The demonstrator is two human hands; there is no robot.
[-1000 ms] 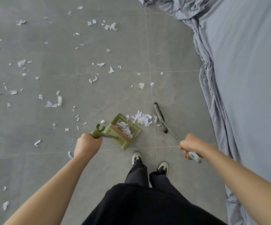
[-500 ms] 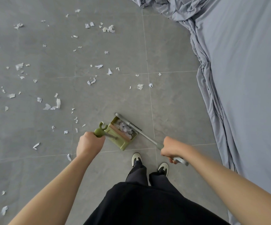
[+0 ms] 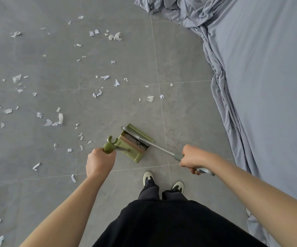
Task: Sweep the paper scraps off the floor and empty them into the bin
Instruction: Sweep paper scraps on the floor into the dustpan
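Head view: hands grip dustpan (image 3: 135,145) handle (left (image 3: 99,162)) and broom (image 3: 160,148) (right (image 3: 194,160)); paper scraps (image 3: 55,120) litter floor (image 3: 126,104) beside grey sheet (image 3: 269,86).

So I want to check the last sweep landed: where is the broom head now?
In the head view, the broom head lies across the mouth of the green dustpan, just ahead of the shoes, its handle running back to the right hand.
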